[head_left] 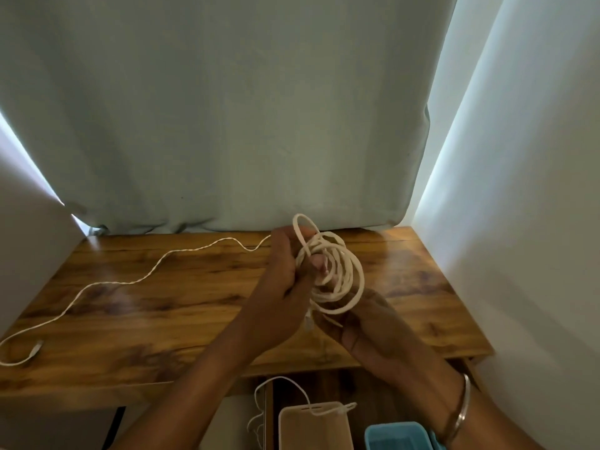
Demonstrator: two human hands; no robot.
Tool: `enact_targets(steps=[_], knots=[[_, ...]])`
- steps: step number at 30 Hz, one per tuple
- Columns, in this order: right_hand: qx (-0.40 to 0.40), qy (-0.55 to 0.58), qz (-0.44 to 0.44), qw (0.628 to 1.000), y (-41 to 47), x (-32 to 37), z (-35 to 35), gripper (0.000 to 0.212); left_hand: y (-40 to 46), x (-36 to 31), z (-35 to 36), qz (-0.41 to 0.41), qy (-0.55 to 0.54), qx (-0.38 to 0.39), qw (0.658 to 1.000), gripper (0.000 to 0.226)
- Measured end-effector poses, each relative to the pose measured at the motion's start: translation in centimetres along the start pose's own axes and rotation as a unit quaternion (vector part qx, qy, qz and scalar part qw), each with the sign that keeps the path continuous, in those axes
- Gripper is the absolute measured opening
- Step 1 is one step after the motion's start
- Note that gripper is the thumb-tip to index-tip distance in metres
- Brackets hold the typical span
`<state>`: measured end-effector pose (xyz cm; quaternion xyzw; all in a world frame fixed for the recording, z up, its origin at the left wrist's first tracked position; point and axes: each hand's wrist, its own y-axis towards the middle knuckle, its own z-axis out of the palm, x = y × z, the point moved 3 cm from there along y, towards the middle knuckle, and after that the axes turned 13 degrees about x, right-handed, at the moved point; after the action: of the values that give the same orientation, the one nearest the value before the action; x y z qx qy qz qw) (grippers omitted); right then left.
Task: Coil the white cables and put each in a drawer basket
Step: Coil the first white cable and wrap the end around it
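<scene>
Both hands hold a white cable over the wooden table (194, 319). Several loops form a coil (337, 274) in front of me. My right hand (360, 326) grips the coil from below. My left hand (285, 284) pinches the cable at the coil's left side, and a small loop sticks up above its fingers. The loose tail (130, 282) runs left across the table to a plug (36, 347) near the left edge. A second white cable (311, 409) hangs over the beige basket (315, 427) in the open drawer below.
A blue basket (399, 436) sits to the right of the beige one in the drawer. A pale green curtain (227, 108) hangs behind the table. White walls close in on both sides. A metal bangle (461, 410) circles my right wrist.
</scene>
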<state>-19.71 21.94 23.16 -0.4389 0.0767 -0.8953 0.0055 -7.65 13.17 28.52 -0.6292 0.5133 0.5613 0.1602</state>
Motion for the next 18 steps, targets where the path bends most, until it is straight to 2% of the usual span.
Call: enact_targets(steps=[4, 8, 12, 16, 18], knots=[[-0.014, -0.106, 0.001, 0.994, -0.5, 0.8, 0.9, 0.019, -0.1, 0.6, 0.3, -0.027, 0.035, -0.009, 0.999, 0.019], [-0.003, -0.097, 0.005, 0.995, -0.7, 0.9, 0.7, 0.012, -0.5, 1.0, 0.6, -0.043, 0.069, 0.021, 0.996, 0.022], [0.047, -0.072, -0.039, 0.996, -0.2, 1.2, 0.3, 0.06, -0.8, 0.8, 1.2, -0.031, 0.095, 0.049, 0.994, 0.02], [0.044, -0.071, -0.002, 0.997, 0.1, 1.1, -0.3, 0.071, -0.8, 1.4, 0.6, -0.067, 0.063, 0.006, 0.996, 0.018], [0.041, -0.066, 0.015, 0.997, 0.0, 0.9, -0.6, 0.069, -0.8, 1.8, 0.4, -0.067, 0.06, 0.014, 0.996, 0.022]])
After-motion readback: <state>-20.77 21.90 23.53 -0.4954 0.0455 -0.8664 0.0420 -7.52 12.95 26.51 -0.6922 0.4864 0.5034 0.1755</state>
